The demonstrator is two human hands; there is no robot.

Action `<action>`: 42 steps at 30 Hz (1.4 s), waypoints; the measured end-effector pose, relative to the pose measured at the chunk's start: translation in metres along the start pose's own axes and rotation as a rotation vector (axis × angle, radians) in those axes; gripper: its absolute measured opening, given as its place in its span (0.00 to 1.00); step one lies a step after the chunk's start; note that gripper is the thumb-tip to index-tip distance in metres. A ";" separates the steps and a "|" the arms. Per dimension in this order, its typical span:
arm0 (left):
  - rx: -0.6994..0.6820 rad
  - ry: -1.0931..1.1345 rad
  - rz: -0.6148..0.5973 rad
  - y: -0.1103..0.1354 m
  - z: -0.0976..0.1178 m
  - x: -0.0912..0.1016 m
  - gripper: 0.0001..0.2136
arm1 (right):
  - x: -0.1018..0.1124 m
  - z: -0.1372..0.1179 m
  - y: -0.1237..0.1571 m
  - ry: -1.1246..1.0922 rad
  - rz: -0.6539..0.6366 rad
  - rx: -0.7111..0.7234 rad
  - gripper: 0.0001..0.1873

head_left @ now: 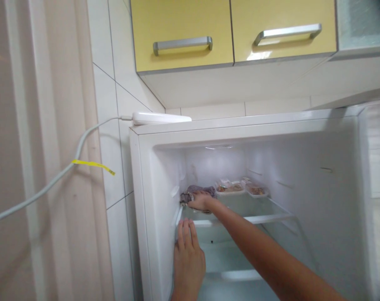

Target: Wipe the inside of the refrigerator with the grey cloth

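The right hand has its grip curled closed over a patterned purple-grey fabric cloth at the left side of a clear glass shelf inside a white refrigerator, while the left hand (open, fingers outstretched, clasping nothing) is at the shelf's white front edge.

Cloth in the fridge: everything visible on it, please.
The cloth looks like soft fabric, dull purplish-grey with a mottled pattern. It lies bunched and creased on the upper shelf, close to the left inner wall and left of the food trays. The right hand is on it, hiding part; wall contact and dampness can't be told.
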State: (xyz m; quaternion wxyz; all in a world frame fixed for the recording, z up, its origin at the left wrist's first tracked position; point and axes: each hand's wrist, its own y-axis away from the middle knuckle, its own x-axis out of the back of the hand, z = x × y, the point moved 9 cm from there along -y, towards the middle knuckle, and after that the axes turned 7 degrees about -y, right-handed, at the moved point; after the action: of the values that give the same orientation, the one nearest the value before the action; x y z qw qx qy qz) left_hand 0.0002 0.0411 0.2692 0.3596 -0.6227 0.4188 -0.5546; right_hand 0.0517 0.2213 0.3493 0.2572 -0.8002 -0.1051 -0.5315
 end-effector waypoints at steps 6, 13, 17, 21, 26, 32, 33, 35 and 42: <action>-0.031 0.069 0.041 -0.007 -0.004 0.005 0.32 | 0.009 -0.016 0.058 -0.037 -0.055 0.060 0.38; -0.055 0.097 0.054 -0.013 -0.006 0.011 0.29 | 0.039 0.007 0.120 -0.031 0.005 0.075 0.36; -0.083 0.107 0.033 -0.017 -0.004 0.015 0.32 | 0.065 0.050 0.155 -0.007 0.102 -0.017 0.34; -0.082 0.112 0.017 -0.021 -0.004 0.019 0.33 | 0.092 0.089 0.192 0.013 0.216 -0.132 0.28; -0.036 0.125 -0.014 -0.024 -0.004 0.024 0.31 | 0.115 0.120 0.230 0.040 0.376 -0.320 0.22; -0.037 0.104 -0.047 -0.023 -0.003 0.024 0.28 | 0.111 0.117 0.236 0.079 0.452 -0.408 0.21; -0.039 0.106 -0.044 -0.022 -0.003 0.024 0.28 | 0.108 0.114 0.236 0.084 0.454 -0.410 0.21; -0.035 0.114 -0.036 -0.020 -0.004 0.021 0.30 | 0.100 0.107 0.236 0.097 0.455 -0.400 0.24; -0.023 0.094 0.041 -0.017 -0.002 0.011 0.30 | 0.072 0.056 0.226 0.118 0.410 -0.272 0.33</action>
State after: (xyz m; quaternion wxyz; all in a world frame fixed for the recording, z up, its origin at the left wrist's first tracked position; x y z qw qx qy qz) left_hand 0.0008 0.0379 0.2890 0.3436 -0.5914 0.4542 -0.5708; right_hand 0.2259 0.0515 0.3293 0.2551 -0.7997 0.1471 -0.5232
